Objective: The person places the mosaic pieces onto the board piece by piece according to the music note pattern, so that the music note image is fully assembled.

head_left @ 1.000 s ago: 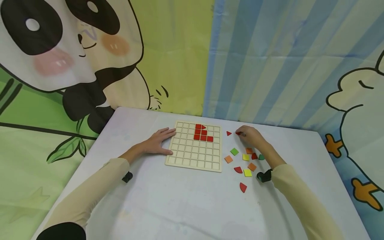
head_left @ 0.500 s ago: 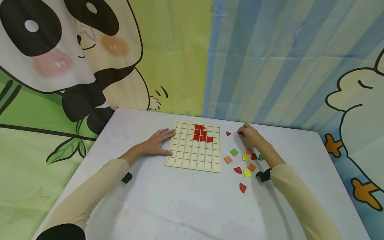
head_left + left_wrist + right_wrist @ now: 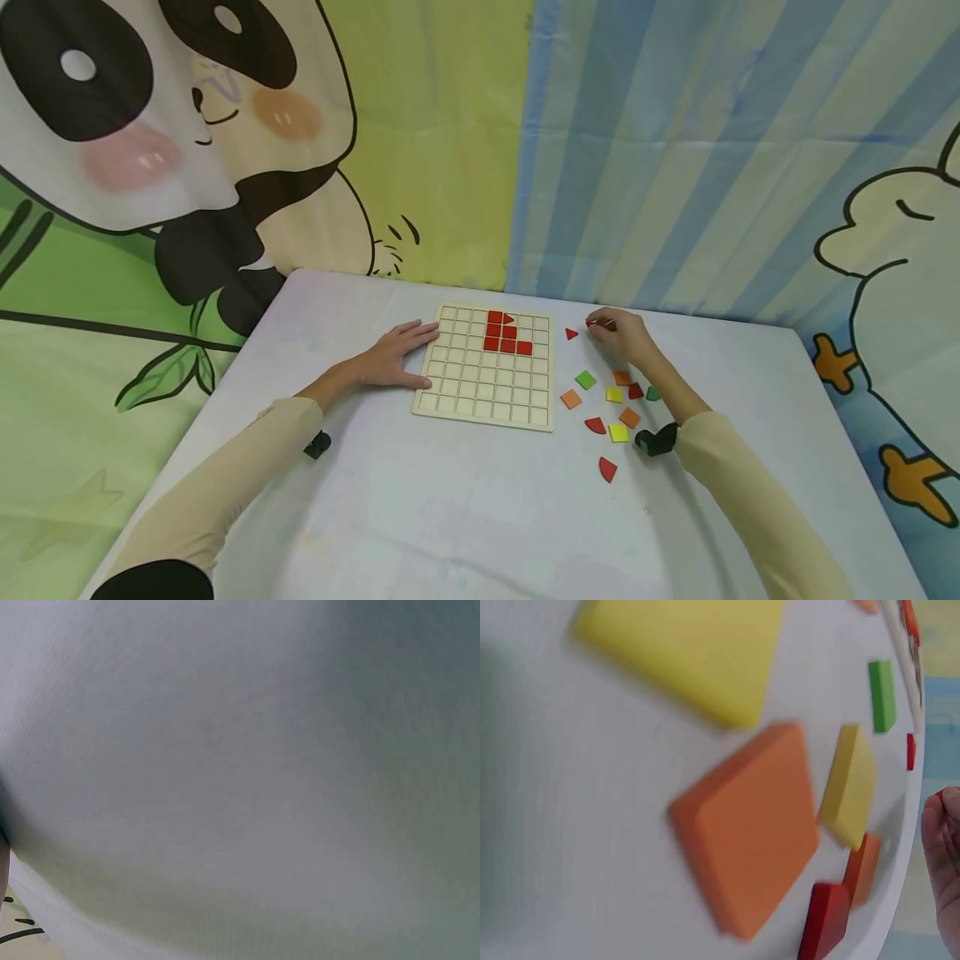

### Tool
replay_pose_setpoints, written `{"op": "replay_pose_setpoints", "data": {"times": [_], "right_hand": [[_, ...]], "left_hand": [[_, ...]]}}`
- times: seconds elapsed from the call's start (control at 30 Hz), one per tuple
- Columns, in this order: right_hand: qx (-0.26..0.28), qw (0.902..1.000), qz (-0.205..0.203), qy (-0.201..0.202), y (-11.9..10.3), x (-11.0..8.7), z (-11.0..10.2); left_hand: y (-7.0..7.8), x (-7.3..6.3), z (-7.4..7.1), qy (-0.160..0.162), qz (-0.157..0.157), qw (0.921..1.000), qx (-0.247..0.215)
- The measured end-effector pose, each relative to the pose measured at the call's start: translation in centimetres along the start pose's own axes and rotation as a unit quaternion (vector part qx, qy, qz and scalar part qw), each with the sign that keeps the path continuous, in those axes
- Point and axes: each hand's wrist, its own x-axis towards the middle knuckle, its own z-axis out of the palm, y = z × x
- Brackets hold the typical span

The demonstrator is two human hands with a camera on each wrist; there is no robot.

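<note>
My left hand (image 3: 392,357) lies spread along the left edge of a wooden grid board (image 3: 465,403), fingers and thumb straight and touching it. Several red square tiles (image 3: 492,342) and a small red triangle (image 3: 508,318) sit in the upper cells. Beyond the board's right side, my right hand (image 3: 622,335) pinches a small red piece (image 3: 589,323) between thumb and fingertips. The fingers cover most of it, so its shape is hidden. Just left of that hand, a red triangle tile (image 3: 572,333) lies on the table. The left wrist view holds mostly white cloth.
Loose tiles lie right of the board: a light green square (image 3: 586,380), orange squares (image 3: 571,399), yellow squares (image 3: 618,432), red quarter-circles (image 3: 607,469) and a dark green piece (image 3: 653,392). The white table (image 3: 450,517) ends at a printed curtain (image 3: 637,150).
My right hand drew slightly right, then came back left and turned, so the red piece shows at its fingertips. My left hand and the board have stayed put.
</note>
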Motion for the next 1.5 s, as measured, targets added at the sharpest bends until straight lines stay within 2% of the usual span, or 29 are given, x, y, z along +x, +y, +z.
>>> {"op": "replay_pose_setpoints", "data": {"times": [0.1,0.23,0.33,0.5,0.57,0.7,0.8,1.03,1.3,1.5], "right_hand": [[0.082,0.9963,0.024,0.006,-0.5,0.1,0.2],[0.181,0.9809,0.071,-0.003,-1.5,0.1,0.7],[0.218,0.9719,0.089,-0.014,-2.3,0.3,1.3],[0.233,0.9687,0.080,-0.029,-3.8,0.6,2.5],[0.219,0.9728,0.069,-0.030,-4.5,0.7,3.1],[0.137,0.9899,0.024,-0.027,-6.1,1.3,4.1],[0.073,0.9969,-0.012,-0.025,-7.2,1.8,4.9],[0.040,0.9987,-0.015,-0.027,-8.2,3.2,6.5],[-0.009,0.9979,-0.052,-0.038,-8.5,3.6,6.6],[-0.006,0.9987,-0.038,-0.034,-8.6,3.6,6.7]], "left_hand": [[0.0,0.0,0.0,0.001,0.001,1.0000,-0.002],[0.0,0.0,-0.1,0.002,0.004,1.0000,-0.004],[-0.1,0.0,-0.2,0.004,0.008,0.9999,-0.006],[-0.1,-0.1,-0.2,0.003,0.013,0.9999,-0.007],[-0.2,-0.1,-0.2,0.002,0.013,0.9999,-0.007],[-0.2,0.0,-0.2,0.003,0.011,0.9999,-0.009],[-0.3,0.0,-0.1,0.003,0.008,0.9999,-0.009],[-0.3,0.1,0.0,-0.001,0.003,1.0000,-0.006],[-0.4,0.2,-0.1,-0.001,0.003,1.0000,-0.004],[-0.4,0.1,0.0,-0.004,0.003,1.0000,-0.007]]}}
